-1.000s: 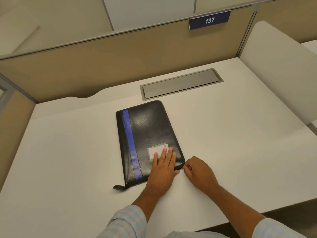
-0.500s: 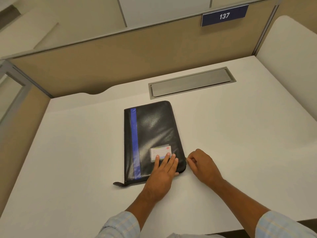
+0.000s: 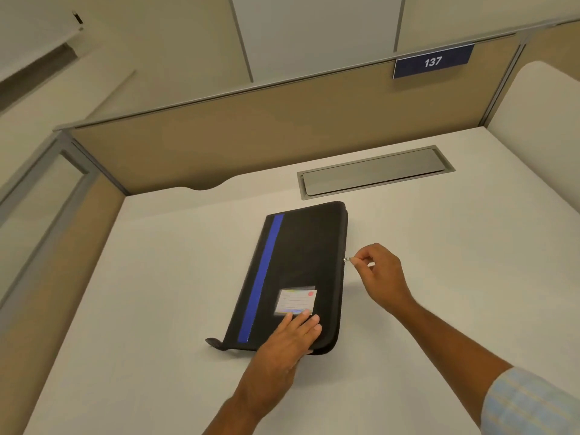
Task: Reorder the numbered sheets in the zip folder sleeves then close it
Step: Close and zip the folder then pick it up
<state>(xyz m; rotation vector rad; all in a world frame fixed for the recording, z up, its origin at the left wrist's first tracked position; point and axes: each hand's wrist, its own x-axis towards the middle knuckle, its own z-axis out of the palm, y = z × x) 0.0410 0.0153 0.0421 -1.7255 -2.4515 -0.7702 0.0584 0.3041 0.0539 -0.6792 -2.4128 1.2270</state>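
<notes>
On the white desk (image 3: 157, 277), the black zip folder with a blue stripe (image 3: 301, 262) lies flat, long axis near-to-far. The left hand (image 3: 282, 343) presses straight-fingered on its near right corner. The right hand (image 3: 379, 271) pinches the small metal zip pull (image 3: 346, 259) midway along the right edge, the likely line of travel.

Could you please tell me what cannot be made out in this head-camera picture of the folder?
- Numbered sheets: hidden inside the zip folder, cover down; head view.
- Label card: its writing is too small and blurred.
- Zip pull: mostly hidden by the right hand pinching it; how far the zip is open cannot be told.
- Folder's near edge: partly covered by the left hand.
</notes>
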